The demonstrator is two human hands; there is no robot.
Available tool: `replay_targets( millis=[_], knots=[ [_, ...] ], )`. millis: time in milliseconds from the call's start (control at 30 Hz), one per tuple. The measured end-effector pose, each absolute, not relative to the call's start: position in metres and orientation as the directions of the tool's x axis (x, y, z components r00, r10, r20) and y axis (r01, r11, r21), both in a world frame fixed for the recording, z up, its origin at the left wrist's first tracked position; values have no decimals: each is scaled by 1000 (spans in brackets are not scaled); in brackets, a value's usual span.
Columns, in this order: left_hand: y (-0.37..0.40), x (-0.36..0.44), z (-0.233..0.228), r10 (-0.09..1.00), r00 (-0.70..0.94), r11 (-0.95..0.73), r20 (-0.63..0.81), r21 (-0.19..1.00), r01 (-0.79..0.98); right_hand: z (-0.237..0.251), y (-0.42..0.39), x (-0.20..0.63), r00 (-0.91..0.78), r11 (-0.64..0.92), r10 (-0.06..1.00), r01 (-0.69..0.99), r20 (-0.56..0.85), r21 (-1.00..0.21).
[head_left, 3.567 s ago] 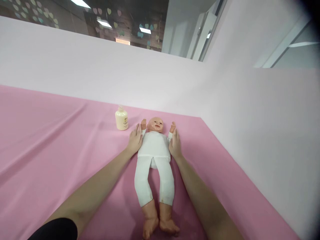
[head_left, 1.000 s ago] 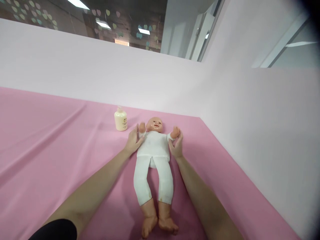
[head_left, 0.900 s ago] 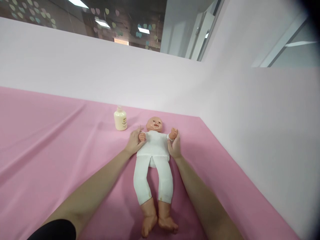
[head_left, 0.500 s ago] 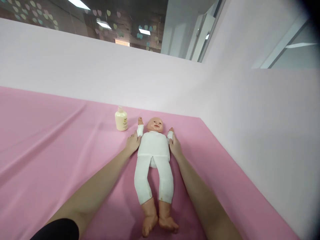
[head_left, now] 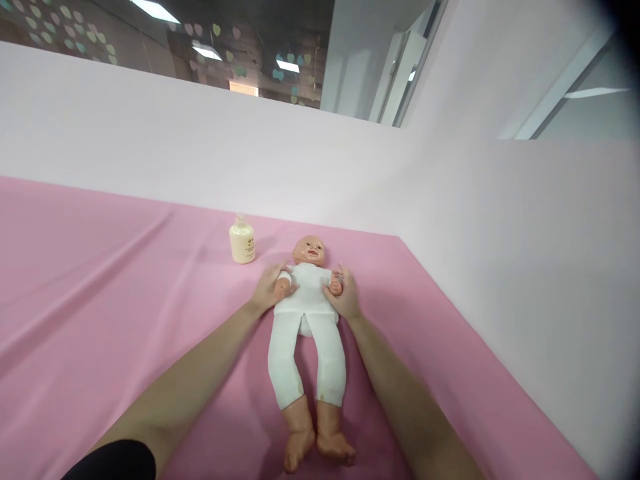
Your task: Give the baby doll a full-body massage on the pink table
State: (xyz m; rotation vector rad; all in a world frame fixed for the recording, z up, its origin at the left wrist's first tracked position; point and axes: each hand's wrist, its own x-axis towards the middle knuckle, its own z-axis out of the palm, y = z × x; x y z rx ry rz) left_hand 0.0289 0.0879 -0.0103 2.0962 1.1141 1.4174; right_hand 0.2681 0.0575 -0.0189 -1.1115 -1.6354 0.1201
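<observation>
Print on the cream lotion bottle beside the baby doll is too small to read, and its clear cap nearly melts into the pale wall behind. The doll's upper arms are hidden under the left hand and right hand, whose fingers curl around the wrists so that the palms and the grip itself cannot be seen. Both forearms are cut off by the lower edge, as is the black sleeve. The pink sheet runs out of frame at left and below, concealing whatever surface lies under it. The upper right corner is lost to a dark lens shadow.
</observation>
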Motion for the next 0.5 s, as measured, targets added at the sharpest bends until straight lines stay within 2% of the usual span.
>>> replay_targets(
  millis=[67, 167, 200, 267, 300, 367, 433, 500],
  knots=[
    [89, 29, -11, 820, 88, -561, 566, 763, 320, -18, 60, 271, 147, 526, 705, 547, 694, -651],
    [98, 21, -12, 859, -191, -451, 474, 879, 154, -19, 66, 288, 413, 454, 675, 421, 611, -785],
    [102, 15, -13, 854, -284, -430, 435, 899, 85, -19, 68, 296, 499, 415, 663, 375, 558, -829],
    [112, 2, -15, 841, -428, -400, 330, 913, -80, -20, 69, 312, 672, 262, 646, 252, 363, -932],
    [117, -4, -17, 837, -489, -373, 245, 910, -183, -19, 68, 320, 719, 213, 626, 214, 301, -953],
    [125, -16, -20, 817, -554, -349, 162, 903, -250, -12, 65, 329, 777, 153, 589, 165, 224, -974],
    [130, -23, -24, 800, -600, -322, 27, 862, -391, 6, 59, 329, 803, 144, 558, 154, 209, -977],
    [133, -25, -26, 800, -600, -328, -13, 827, -456, 39, 47, 318, 788, 191, 568, 154, 237, -969]
  ],
)
